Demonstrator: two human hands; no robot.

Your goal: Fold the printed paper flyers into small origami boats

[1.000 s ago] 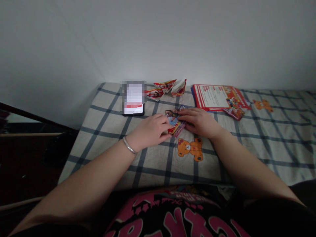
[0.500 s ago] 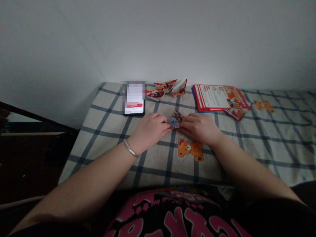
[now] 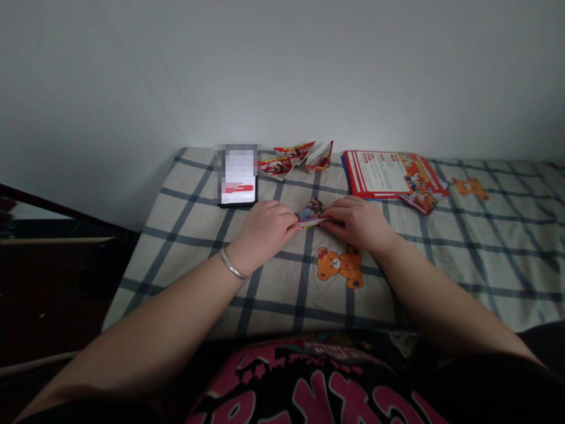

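While a partly blurred phone (image 3: 239,176) lies at the far left of the checked cloth (image 3: 189,235), the left hand (image 3: 267,229) has its fingers clamped on the left end of a small printed paper (image 3: 311,211). Between both hands, its long axis runs left to right, peak pointing far, pale fold near. Beyond it are folded red papers (image 3: 280,166). The right hand's (image 3: 359,227) fingers grip the other end. Farther right lie red-bordered sheets (image 3: 382,174), their writing too small to read.

Homelike room, checked cloth (image 3: 273,288) with teddy-bear prints (image 3: 339,267), plain pale wall (image 3: 309,70), phone (image 3: 238,196) lying face-up
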